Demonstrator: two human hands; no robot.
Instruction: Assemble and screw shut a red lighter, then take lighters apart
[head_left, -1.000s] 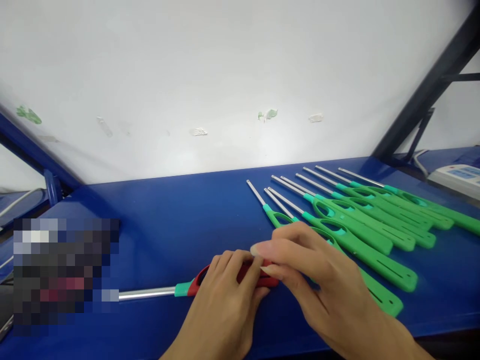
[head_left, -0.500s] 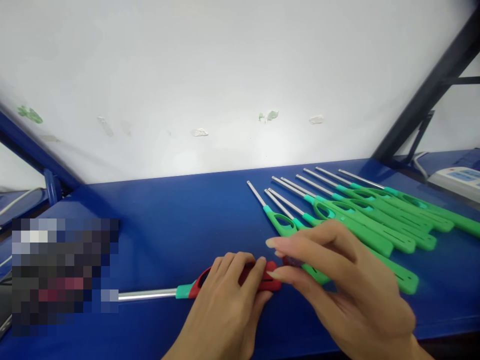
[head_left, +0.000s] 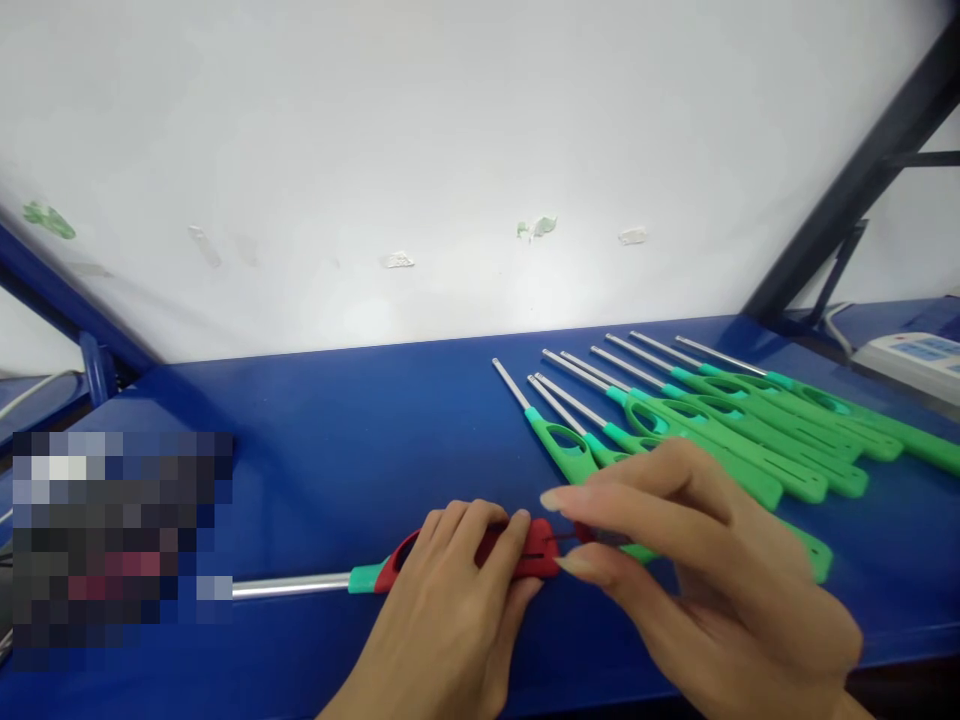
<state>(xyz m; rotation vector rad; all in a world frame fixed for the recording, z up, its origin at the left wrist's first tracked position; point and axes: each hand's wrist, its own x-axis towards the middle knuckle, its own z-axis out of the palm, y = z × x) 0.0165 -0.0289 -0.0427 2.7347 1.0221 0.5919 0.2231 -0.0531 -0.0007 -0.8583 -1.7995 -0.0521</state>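
My left hand (head_left: 457, 590) is closed over the handle of a red gas lighter (head_left: 540, 545), pressing it on the blue table. The lighter's teal collar and metal tube (head_left: 292, 585) point left. Just off the handle's right end, my right hand (head_left: 697, 580) pinches a small screwdriver (head_left: 585, 533) between thumb and fingers. Its dark red grip is mostly hidden by the fingers. The thin shaft runs toward the end of the red handle; whether its tip touches cannot be made out.
Several green gas lighters (head_left: 735, 445) lie in a slanted row on the blue table (head_left: 337, 430), partly behind my right hand. A blurred-out dark object (head_left: 120, 540) sits at left. A white wall (head_left: 450, 150) stands behind, and a white device (head_left: 915, 360) is at far right.
My right hand has drawn slightly right and away from the red handle, so the screwdriver's thin shaft now shows. My left hand keeps its grip; the view has shifted slightly.
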